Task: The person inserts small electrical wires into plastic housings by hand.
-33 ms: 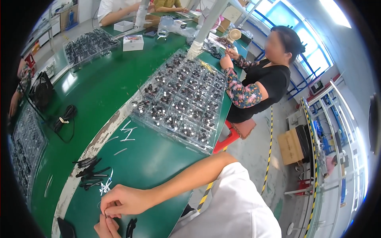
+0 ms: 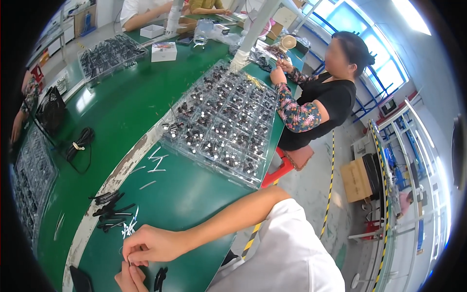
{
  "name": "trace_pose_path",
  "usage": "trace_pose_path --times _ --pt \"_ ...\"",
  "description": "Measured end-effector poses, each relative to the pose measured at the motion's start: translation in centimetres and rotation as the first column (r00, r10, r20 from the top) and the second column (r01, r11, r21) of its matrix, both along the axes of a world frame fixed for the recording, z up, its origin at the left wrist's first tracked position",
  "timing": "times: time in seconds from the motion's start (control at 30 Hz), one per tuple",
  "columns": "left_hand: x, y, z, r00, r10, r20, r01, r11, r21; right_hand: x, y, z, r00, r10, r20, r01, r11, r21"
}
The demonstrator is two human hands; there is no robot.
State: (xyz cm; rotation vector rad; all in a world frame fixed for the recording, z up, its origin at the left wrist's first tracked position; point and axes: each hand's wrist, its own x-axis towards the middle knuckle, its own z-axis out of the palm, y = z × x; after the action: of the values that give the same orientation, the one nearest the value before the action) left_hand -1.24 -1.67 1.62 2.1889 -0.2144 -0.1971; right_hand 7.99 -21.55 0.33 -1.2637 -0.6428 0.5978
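Note:
Close together at the lower left, my two hands meet fingertip to fingertip over the green table (image 2: 189, 194). My right hand (image 2: 152, 245) is closed in a pinch, its fingers pressed together on something too small to make out. Just below it, my left hand (image 2: 130, 280) is also pinched, partly cut off by the lower edge. A thin wire-like strand shows beside the fingertips. Past my right hand lie a small heap of white strips (image 2: 129, 228) and a pile of short black tubes (image 2: 113, 209). Several black pieces (image 2: 160, 279) lie beside my left hand.
A clear compartment tray (image 2: 219, 121) full of small black parts stands farther off. Loose white strips (image 2: 155, 163) lie before it. A black cable (image 2: 80, 146) and another tray (image 2: 112, 56) are at left. A co-worker (image 2: 331, 92) sits at the right edge; a dark object (image 2: 80, 280) lies lower left.

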Motion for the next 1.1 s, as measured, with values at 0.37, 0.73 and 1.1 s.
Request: trace_pose_path --times 0.37,0.73,1.1 --pt "1.4 -0.6 -1.1 1.0 -0.029 0.009 0.029 0.998 -0.05 0.4 0.1 0.2 0.999 -0.038 0.025 0.04 0.996 -0.082" --pt "1.5 0.4 -1.3 1.0 -0.02 0.002 0.02 0.999 -0.047 -0.1 0.5 -0.4 0.998 -0.045 0.047 0.054 0.977 -0.208" --pt "2.1 1.2 -0.9 0.987 -0.161 0.012 0.16 0.973 -0.168 3.1 -0.8 1.9 0.979 0.198 0.045 -0.175 0.936 -0.304"
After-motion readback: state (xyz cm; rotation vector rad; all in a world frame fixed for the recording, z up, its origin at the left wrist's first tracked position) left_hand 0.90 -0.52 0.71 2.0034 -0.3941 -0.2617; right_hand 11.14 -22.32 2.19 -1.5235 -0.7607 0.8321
